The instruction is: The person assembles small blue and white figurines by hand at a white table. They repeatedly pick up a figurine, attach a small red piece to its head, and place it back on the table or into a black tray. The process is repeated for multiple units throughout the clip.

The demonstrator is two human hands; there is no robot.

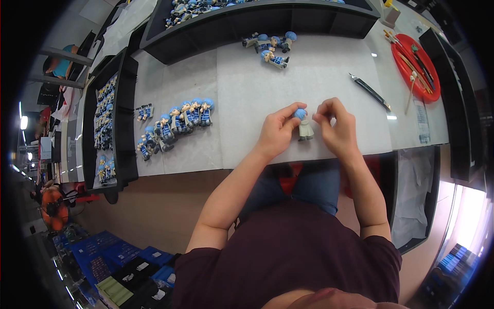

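One figurine (305, 130) in work, between two hands, close to the near edge of the worktop (247, 95), right of that edge's middle. Left hand (277, 133) grips it at the head, thumb against fingers; right hand (337, 129) is just beside its other side, fingers curled, thumb near the fingertips; can't tell if anything small is pinched there. Other counts: at least four in the far group (274, 59), by the far edge; at least seven in the left row (176, 121), toward the left edge, overlap blocks an exact count; one dark cutter (370, 91) toward the right edge; one red dish (431, 96) in the far right corner area, several brushes in it. Two black trays with many more, too packed to count: far tray (329, 21) along the far edge, left tray (125, 113) at the left edge. Look of the handled one: light blue hair, long pale cream garment, dark shoes; head toward far edge, feet toward near edge.
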